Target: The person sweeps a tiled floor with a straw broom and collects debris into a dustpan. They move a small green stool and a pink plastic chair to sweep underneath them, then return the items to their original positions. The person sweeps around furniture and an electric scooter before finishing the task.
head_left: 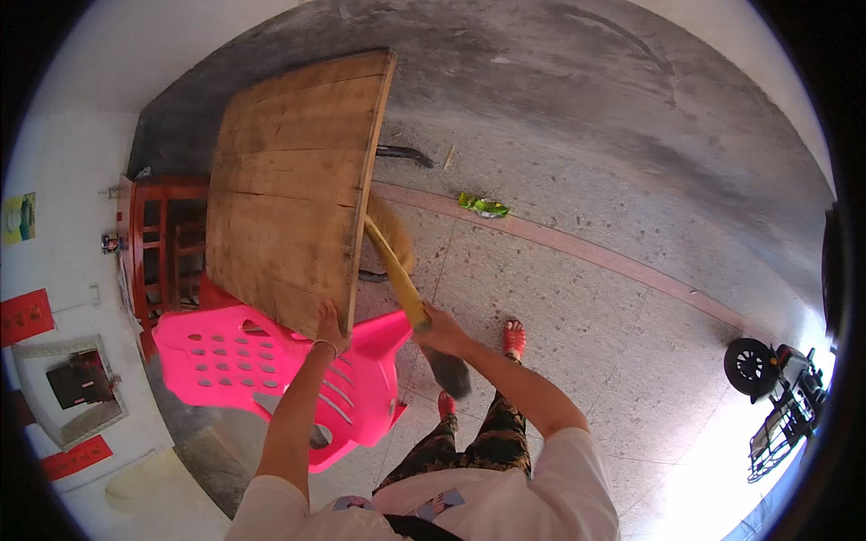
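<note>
My left hand (330,332) grips the near edge of a square wooden table (289,171), whose top is tilted up steeply. In my right hand (440,331) is a broom (397,275), held by its yellow handle and pointing away from me under the raised tabletop. Its tan bristles (394,233) show partly past the table's right edge; the rest is hidden behind the board. A pink plastic chair (271,361) stands close below my left arm. Beneath my right hand is a dark grey shape (449,374) that I cannot make out.
A green and yellow wrapper (483,206) lies on the speckled floor (586,334), near a small stick (449,157). Dark metal legs (406,153) stick out beside the table. Reddish wooden furniture (153,243) stands at the left wall. A wheeled vehicle with a basket (776,442) is at the right.
</note>
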### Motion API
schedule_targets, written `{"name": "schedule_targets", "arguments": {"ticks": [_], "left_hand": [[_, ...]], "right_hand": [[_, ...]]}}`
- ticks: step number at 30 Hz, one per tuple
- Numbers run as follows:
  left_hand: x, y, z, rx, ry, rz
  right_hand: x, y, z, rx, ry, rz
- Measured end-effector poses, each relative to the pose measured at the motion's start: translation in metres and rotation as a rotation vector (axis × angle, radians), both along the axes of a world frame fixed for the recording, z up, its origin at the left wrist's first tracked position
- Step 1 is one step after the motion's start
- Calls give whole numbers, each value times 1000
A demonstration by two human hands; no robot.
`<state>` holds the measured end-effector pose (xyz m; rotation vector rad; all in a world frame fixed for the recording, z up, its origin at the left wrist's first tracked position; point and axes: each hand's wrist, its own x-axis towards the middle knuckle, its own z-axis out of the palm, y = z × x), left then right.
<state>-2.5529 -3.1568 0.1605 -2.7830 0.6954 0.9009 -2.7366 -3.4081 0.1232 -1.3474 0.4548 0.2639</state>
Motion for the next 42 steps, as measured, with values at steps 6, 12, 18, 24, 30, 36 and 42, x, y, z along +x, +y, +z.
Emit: {"name": "schedule_targets", "arguments": {"ticks": [6,12,18,24,30,36,42], "left_hand": [[-12,5,-3,-79,-23,62],[-13,-9,6,-95,16,64],[-17,-12,10,-79,35,115],[-16,-13,15,-49,18,74],[-16,-14,12,-59,27,122],[-13,-3,0,-75,21,104],[-4,-1,-3,5,41,78]], "right_hand": [[120,-5,-55,310,-4,-115],[152,37,-99,786,31,-553],[104,35,-17,959,204,-604],[27,42,-19,951,351,-493],[-72,-17,32,1026,463,-446],[-149,-39,114,558,417,-354],[-160,-80,208,391,376,-349]]}}
